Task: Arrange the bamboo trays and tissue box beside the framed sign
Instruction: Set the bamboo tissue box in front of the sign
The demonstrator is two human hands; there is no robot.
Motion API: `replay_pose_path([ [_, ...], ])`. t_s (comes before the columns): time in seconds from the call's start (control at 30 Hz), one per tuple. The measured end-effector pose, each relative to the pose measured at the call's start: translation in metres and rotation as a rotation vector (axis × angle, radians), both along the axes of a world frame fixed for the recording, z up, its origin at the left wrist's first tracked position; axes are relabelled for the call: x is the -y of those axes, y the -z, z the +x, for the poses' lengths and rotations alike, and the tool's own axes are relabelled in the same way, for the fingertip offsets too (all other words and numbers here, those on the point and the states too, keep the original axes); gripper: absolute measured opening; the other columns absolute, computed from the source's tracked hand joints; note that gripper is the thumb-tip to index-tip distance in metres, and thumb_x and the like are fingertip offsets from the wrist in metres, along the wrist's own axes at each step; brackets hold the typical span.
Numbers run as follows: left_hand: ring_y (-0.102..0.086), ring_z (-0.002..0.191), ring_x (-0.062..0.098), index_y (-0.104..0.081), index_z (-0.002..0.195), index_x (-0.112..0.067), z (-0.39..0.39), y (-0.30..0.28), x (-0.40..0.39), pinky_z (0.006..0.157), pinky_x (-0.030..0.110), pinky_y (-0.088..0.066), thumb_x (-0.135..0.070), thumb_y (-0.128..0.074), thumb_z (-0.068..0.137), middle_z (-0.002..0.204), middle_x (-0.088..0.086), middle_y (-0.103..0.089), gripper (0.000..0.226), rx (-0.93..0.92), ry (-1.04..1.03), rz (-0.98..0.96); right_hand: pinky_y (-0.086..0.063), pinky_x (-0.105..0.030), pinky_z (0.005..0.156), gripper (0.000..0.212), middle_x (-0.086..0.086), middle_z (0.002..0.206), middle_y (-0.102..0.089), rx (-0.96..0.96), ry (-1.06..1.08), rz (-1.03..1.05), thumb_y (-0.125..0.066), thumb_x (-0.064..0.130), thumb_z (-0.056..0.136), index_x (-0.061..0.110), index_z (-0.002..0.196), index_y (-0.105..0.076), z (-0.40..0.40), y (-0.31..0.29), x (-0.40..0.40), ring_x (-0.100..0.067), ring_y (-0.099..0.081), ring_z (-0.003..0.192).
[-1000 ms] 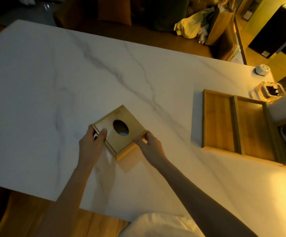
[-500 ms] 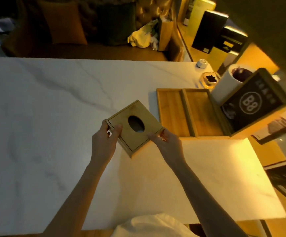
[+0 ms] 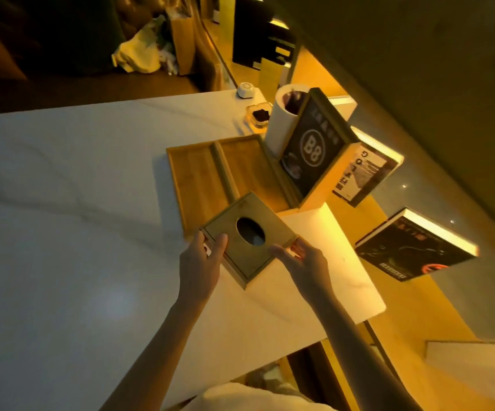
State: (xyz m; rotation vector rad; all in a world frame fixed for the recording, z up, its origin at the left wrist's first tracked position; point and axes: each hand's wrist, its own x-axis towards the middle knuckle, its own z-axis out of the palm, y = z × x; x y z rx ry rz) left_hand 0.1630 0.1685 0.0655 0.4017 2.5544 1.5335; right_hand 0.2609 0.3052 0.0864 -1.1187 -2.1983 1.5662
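A square bamboo tissue box (image 3: 249, 237) with an oval opening in its lid is held turned at an angle, its far corner overlapping the near edge of the bamboo trays. My left hand (image 3: 201, 262) grips its left corner and my right hand (image 3: 302, 261) grips its right corner. Two shallow bamboo trays (image 3: 199, 179) lie side by side on the white marble table (image 3: 77, 232), just behind the box. The framed sign (image 3: 313, 149), black with "B8" in a circle, stands tilted right of the trays.
A white cylinder (image 3: 282, 120) stands behind the sign, with a glass ashtray (image 3: 259, 115) and a small white device (image 3: 244, 90) beyond it. The table's right edge runs close to my right hand. Dark placards appear mirrored in the glass on the right.
Both hands have carried the tissue box rightwards across the table until it meets the near edge of the trays. The view has swung right, bringing the sign fully into sight.
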Motion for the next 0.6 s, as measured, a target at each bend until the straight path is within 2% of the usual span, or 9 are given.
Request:
replay_pose_path([
  [0.13, -0.053, 0.06, 0.011, -0.053, 0.098, 0.004, 0.022, 0.009, -0.033, 0.055, 0.018, -0.041, -0.026, -0.051, 0.087, 0.071, 0.005, -0.057, 0.033, 0.049, 0.045, -0.003, -0.045, -0.036, 0.086, 0.041, -0.003, 0.116, -0.06, 0.011, 0.086, -0.089, -0.066, 0.032, 0.079, 0.018, 0.116, -0.056, 0.02, 0.01, -0.03, -0.018, -0.05, 0.101],
  [0.2, -0.062, 0.076, 0.021, -0.052, 0.105, 0.004, 0.031, 0.015, -0.044, 0.066, 0.027, -0.052, -0.026, -0.051, 0.087, 0.09, 0.016, -0.065, 0.035, 0.078, 0.074, -0.009, -0.046, -0.04, 0.09, 0.041, -0.004, 0.119, -0.059, 0.021, 0.113, -0.133, -0.066, 0.032, 0.079, 0.019, 0.116, -0.055, 0.028, 0.015, -0.041, -0.02, -0.051, 0.104],
  [0.3, -0.063, 0.09, 0.032, -0.047, 0.114, 0.008, 0.042, 0.021, -0.056, 0.08, 0.04, -0.056, -0.027, -0.05, 0.088, 0.103, 0.024, -0.064, 0.043, 0.147, 0.083, -0.071, -0.046, -0.041, 0.091, 0.041, -0.005, 0.122, -0.058, 0.02, 0.113, -0.165, -0.066, 0.03, 0.079, 0.018, 0.116, -0.054, 0.039, 0.022, -0.054, -0.022, -0.051, 0.108],
  [0.37, -0.062, 0.077, 0.025, -0.047, 0.111, 0.008, 0.047, 0.024, -0.064, 0.072, 0.033, -0.055, -0.027, -0.05, 0.088, 0.097, 0.024, -0.064, 0.042, 0.164, 0.089, -0.095, -0.047, -0.043, 0.092, 0.04, -0.007, 0.123, -0.058, 0.029, 0.102, -0.174, -0.065, 0.028, 0.08, 0.016, 0.117, -0.054, 0.044, 0.026, -0.06, -0.024, -0.052, 0.11],
  [0.4, -0.058, 0.067, 0.018, -0.049, 0.106, 0.007, 0.049, 0.024, -0.067, 0.064, 0.026, -0.052, -0.027, -0.05, 0.088, 0.09, 0.024, -0.063, 0.038, 0.162, 0.093, -0.099, -0.047, -0.043, 0.093, 0.04, -0.008, 0.123, -0.058, 0.034, 0.098, -0.179, -0.064, 0.028, 0.081, 0.015, 0.117, -0.053, 0.046, 0.028, -0.063, -0.025, -0.052, 0.111],
  [0.47, -0.052, 0.057, 0.015, -0.05, 0.097, 0.004, 0.052, 0.025, -0.072, 0.05, 0.013, -0.042, -0.025, -0.05, 0.088, 0.074, 0.017, -0.058, 0.031, 0.16, 0.102, -0.106, -0.047, -0.042, 0.092, 0.041, -0.008, 0.124, -0.058, 0.04, 0.095, -0.189, -0.064, 0.028, 0.081, 0.015, 0.118, -0.053, 0.048, 0.031, -0.068, -0.024, -0.052, 0.111],
  [0.53, -0.049, 0.053, 0.015, -0.05, 0.101, 0.007, 0.053, 0.026, -0.075, 0.042, 0.008, -0.038, -0.023, -0.051, 0.088, 0.063, 0.006, -0.05, 0.033, 0.166, 0.107, -0.107, -0.046, -0.041, 0.092, 0.041, -0.008, 0.123, -0.058, 0.034, 0.094, -0.197, -0.064, 0.028, 0.081, 0.014, 0.118, -0.052, 0.049, 0.033, -0.071, -0.024, -0.052, 0.111],
  [0.6, -0.052, 0.054, 0.018, -0.05, 0.1, 0.007, 0.054, 0.027, -0.078, 0.042, 0.011, -0.04, -0.022, -0.051, 0.087, 0.064, 0.008, -0.051, 0.031, 0.166, 0.114, -0.091, -0.046, -0.04, 0.091, 0.04, -0.008, 0.123, -0.058, 0.022, 0.09, -0.204, -0.063, 0.027, 0.082, 0.014, 0.118, -0.052, 0.049, 0.036, -0.074, -0.025, -0.052, 0.111],
])
